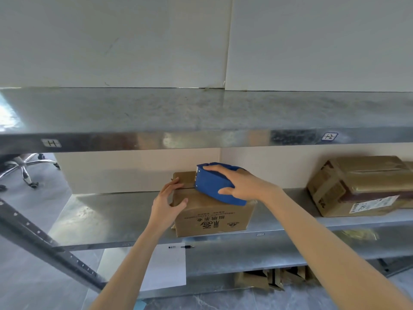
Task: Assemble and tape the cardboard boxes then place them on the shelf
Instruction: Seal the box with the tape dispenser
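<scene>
Taping step. Right hand [241, 184] grips dispenser [214, 186] on top of box [212, 218]; left hand [167, 202] clasps box's left corner. Next, likely: draw dispenser across box top, keeping box steady.

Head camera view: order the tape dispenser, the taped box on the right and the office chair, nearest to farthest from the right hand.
1. Tape dispenser: gripped by the right hand, atop the middle box.
2. Taped box: same shelf, to the right.
3. Office chair: far left, on the floor.
</scene>
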A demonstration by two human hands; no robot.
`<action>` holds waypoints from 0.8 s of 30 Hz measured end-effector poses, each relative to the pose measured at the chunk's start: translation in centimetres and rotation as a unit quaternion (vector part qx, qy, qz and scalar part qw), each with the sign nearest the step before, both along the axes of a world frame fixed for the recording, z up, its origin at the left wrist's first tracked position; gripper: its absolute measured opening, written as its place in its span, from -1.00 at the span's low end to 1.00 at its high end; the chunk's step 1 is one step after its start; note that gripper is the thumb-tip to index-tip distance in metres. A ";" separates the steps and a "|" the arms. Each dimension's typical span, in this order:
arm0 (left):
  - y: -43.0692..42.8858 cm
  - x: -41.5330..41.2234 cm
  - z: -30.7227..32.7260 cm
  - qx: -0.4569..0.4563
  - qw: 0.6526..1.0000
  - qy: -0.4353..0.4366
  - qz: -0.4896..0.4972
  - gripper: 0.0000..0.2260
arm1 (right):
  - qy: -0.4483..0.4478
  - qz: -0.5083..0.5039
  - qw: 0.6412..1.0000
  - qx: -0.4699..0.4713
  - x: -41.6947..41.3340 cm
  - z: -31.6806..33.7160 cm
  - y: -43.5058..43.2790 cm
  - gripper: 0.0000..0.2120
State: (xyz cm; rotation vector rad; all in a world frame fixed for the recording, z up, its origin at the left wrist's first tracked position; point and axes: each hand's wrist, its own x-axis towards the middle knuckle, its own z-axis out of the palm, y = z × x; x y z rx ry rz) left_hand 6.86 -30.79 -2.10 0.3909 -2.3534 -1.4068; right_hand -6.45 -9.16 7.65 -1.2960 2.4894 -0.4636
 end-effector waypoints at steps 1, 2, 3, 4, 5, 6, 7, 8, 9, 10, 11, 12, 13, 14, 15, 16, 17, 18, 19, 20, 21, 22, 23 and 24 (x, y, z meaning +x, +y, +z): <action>0.0 -0.1 0.0 -0.002 1.000 -0.001 0.001 -0.66 | 0.004 0.002 1.000 0.005 0.0 0.0 -0.1 -0.33; 0.1 -0.1 0.0 -0.003 1.000 -0.002 0.003 -0.66 | 0.009 0.001 1.000 0.008 0.0 -0.1 -0.2 -0.33; 0.1 -0.2 0.0 -0.004 1.000 -0.004 0.004 -0.67 | 0.016 -0.002 1.000 0.009 0.1 -0.2 -0.3 -0.33; 0.0 -0.3 0.1 -0.005 1.000 -0.005 0.005 -0.67 | 0.027 -0.007 1.000 0.009 0.2 -0.3 -0.3 -0.34; 0.0 -0.3 0.1 -0.004 1.000 -0.005 0.004 -0.67 | 0.040 -0.012 0.999 0.008 0.3 -0.4 -0.2 -0.35; 0.0 -0.3 0.1 -0.004 1.000 -0.005 0.003 -0.67 | 0.058 -0.016 0.998 0.006 0.4 -0.5 -0.2 -0.35; -0.1 -0.3 0.1 -0.006 1.000 -0.004 0.002 -0.67 | 0.081 -0.022 0.996 0.003 0.6 -0.6 -0.1 -0.36; -0.1 -0.3 0.1 -0.007 1.000 -0.003 0.001 -0.67 | 0.106 -0.030 0.994 -0.001 0.7 -0.8 -0.1 -0.37; -0.1 -0.3 0.1 -0.007 1.000 -0.003 -0.001 -0.67 | 0.124 -0.041 0.991 -0.008 0.9 -0.9 0.1 -0.38; -0.1 -0.4 0.2 -0.004 1.000 -0.002 -0.002 -0.67 | 0.133 -0.052 0.990 -0.016 1.0 -1.1 0.2 -0.39; -0.1 -0.4 0.2 -0.001 1.000 -0.003 -0.004 -0.67 | 0.136 -0.060 0.989 -0.023 1.1 -1.2 0.4 -0.39; -0.2 -0.4 0.3 -0.001 1.000 -0.004 -0.004 -0.67 | 0.137 -0.064 0.988 -0.029 1.1 -1.3 0.5 -0.40; -0.2 -0.4 0.4 -0.005 1.000 -0.006 -0.003 -0.67 | 0.142 -0.062 0.987 -0.034 1.2 -1.3 0.6 -0.41; -0.2 -0.4 0.5 -0.010 1.000 -0.007 -0.003 -0.67 | 0.150 -0.056 0.986 -0.036 1.3 -1.3 0.6 -0.43; -0.2 -0.4 0.7 -0.014 1.000 -0.008 -0.003 -0.68 | 0.159 -0.048 0.985 -0.038 1.4 -1.2 0.6 -0.46; -0.1 -0.4 0.9 -0.017 1.000 -0.009 -0.004 -0.68 | 0.169 -0.041 0.984 -0.040 1.5 -1.2 0.6 -0.49; -0.1 -0.3 1.1 -0.022 1.000 -0.011 -0.005 -0.68 | 0.179 -0.036 0.982 -0.043 1.6 -1.1 0.7 -0.53; 0.0 -0.2 1.5 -0.029 0.999 -0.014 -0.006 -0.67 | 0.190 -0.034 0.980 -0.046 1.5 -1.1 0.9 -0.56; 0.0 -0.2 1.8 -0.040 0.999 -0.018 -0.008 -0.67 | 0.201 -0.033 0.978 -0.050 1.5 -1.0 1.0 -0.59; -0.1 -0.1 2.1 -0.052 0.998 -0.021 -0.011 -0.66 | 0.211 -0.035 0.975 -0.058 1.5 -0.8 1.2 -0.61; -0.2 -0.1 2.5 -0.063 0.998 -0.026 -0.016 -0.65 | 0.215 -0.037 0.973 -0.069 1.5 -0.6 1.3 -0.62; -0.3 0.0 2.8 -0.073 0.997 -0.031 -0.021 -0.64 | 0.213 -0.039 0.973 -0.078 1.6 -0.2 1.4 -0.62; -0.4 0.1 3.2 -0.083 0.996 -0.035 -0.026 -0.65 | 0.204 -0.039 0.975 -0.083 1.7 0.1 1.5 -0.61; -0.5 0.2 3.6 -0.097 0.994 -0.036 -0.026 -0.66 | 0.189 -0.035 0.978 -0.086 1.8 0.4 1.5 -0.60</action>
